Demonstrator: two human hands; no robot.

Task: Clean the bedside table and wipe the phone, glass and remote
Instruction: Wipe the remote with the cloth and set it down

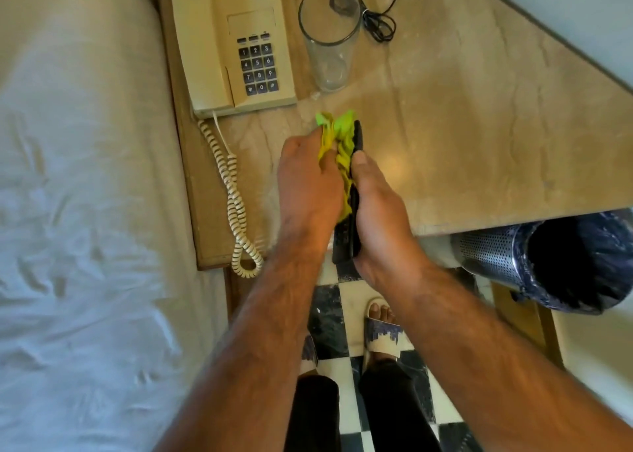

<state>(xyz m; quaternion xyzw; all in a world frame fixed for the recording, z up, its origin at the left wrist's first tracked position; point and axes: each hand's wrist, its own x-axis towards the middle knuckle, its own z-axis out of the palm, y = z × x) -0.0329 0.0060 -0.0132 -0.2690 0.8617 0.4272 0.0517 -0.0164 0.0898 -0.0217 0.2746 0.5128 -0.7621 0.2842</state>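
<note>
Two hands meet above the near edge of the bench (462, 126): the right hand (380, 211) curls round a black remote (345, 243), thumb laid along its edge, holding it lengthwise with the far end over the marble top and the near end out past the edge. The left hand (308, 177) grips a bunched yellow-green cloth (342, 136) and presses it against the remote's left side (buttons hidden, so I cannot tell which face). Far left on the bench sits the cream phone (236, 40), handset in its cradle, coiled cord (233, 194) trailing off the near edge. Just right of the phone stands the clear glass (329, 40), upright, a looped black cable (380, 23) beyond it. Bed (68, 177) along the left; a perforated metal bin (496, 256) with a dark liner low on the right, by the checkered floor (346, 314)
</note>
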